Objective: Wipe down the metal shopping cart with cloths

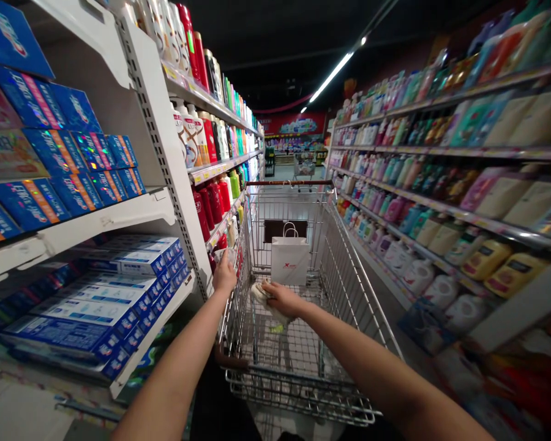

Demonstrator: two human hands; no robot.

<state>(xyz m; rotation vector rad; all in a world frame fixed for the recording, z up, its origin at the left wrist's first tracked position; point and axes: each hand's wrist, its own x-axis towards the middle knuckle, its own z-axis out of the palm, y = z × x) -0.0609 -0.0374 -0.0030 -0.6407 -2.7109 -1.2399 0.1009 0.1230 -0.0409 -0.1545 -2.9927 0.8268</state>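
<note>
My left hand (224, 274) is at the left rim of the metal shopping cart (358, 257). Its fingers are closed on a small pale crumpled thing (223, 253), too blurred to name. Reaching over the basket, my right hand (283, 300) is closed on a bunched beige cloth (259, 293). A white paper bag (290, 262) with twisted handles and a red mark stands upright at the far end of the cart. Low in the basket, below my right hand, lies a small yellow-green thing (277, 329).
Close on the left, shelves hold blue toothpaste boxes (55, 202) and stacked white-and-blue boxes (114, 294). Red bottles (215, 201) line the shelf beyond. Bottles and pouches fill the right-hand shelves (441, 147). Another cart (304, 165) stands farther down the aisle.
</note>
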